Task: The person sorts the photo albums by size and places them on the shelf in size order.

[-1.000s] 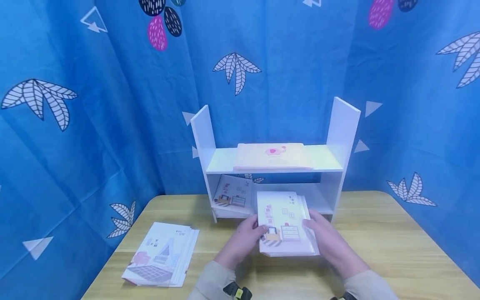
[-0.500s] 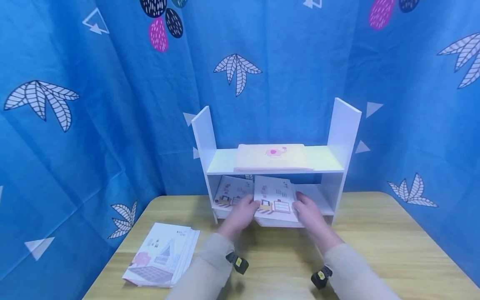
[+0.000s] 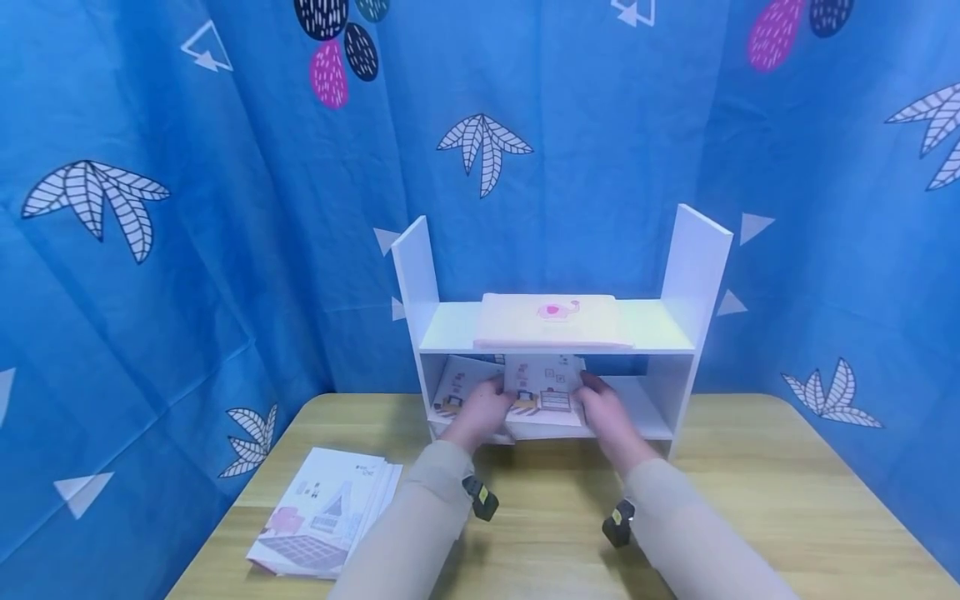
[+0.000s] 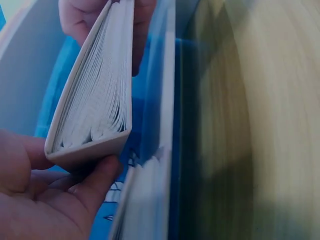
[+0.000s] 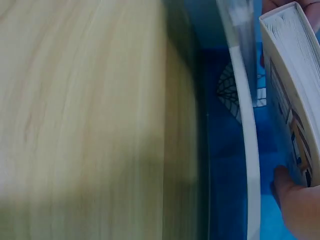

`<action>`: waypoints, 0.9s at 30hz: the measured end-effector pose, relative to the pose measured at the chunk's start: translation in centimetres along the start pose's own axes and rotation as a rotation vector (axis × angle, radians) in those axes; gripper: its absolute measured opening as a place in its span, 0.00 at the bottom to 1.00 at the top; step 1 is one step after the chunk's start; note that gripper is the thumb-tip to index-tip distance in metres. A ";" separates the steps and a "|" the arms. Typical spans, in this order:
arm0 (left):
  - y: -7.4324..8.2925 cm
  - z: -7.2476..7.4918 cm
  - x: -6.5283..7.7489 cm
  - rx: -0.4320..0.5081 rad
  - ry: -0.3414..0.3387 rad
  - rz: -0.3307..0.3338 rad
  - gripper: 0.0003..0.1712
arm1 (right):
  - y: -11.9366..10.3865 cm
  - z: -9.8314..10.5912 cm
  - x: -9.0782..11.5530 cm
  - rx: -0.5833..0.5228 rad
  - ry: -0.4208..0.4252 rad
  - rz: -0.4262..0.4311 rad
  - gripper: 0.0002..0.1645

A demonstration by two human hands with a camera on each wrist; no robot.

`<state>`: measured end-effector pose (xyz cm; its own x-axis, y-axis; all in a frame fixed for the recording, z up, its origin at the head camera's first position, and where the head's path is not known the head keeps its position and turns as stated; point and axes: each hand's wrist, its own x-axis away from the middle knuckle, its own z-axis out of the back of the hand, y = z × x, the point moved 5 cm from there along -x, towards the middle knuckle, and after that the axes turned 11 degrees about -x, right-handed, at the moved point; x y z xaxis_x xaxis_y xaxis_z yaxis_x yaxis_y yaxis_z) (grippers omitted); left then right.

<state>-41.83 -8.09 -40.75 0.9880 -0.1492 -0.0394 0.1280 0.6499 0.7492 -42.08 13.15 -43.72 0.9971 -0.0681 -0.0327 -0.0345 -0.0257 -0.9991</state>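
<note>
Both hands hold a thick white book (image 3: 543, 382) with a printed room scene on its cover, inside the lower level of a white two-level desktop shelf (image 3: 678, 275). My left hand (image 3: 480, 412) grips its left side, thumb and fingers around the spine edge in the left wrist view. My right hand (image 3: 606, 417) grips the right side, its thumb on the printed cover in the right wrist view. Just left of it, a similar book (image 3: 459, 379) lies on the lower board, partly hidden by my left hand. The held book's far edge is hidden beneath the upper board.
A pale pink book (image 3: 517, 321) with an elephant lies on the upper board. At the table's left, a fanned stack of white books (image 3: 318, 512) lies near my left forearm. A blue patterned curtain (image 3: 570, 167) hangs behind the wooden table (image 3: 780, 500).
Both hands have carried the book forward from in front of the shelf into its lower level, beside the other book. The fanned stack and the elephant book have stayed put.
</note>
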 end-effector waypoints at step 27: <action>-1.3 -1.0 -0.4 -0.055 0.075 -0.014 0.30 | 1.5 -1.6 0.0 0.442 -0.066 0.162 0.39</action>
<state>-42.32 -8.13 -42.30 0.9895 -0.1036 -0.1007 0.1444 0.6883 0.7109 -42.27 11.55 -45.13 0.9839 0.0274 -0.1766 -0.1723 0.4081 -0.8965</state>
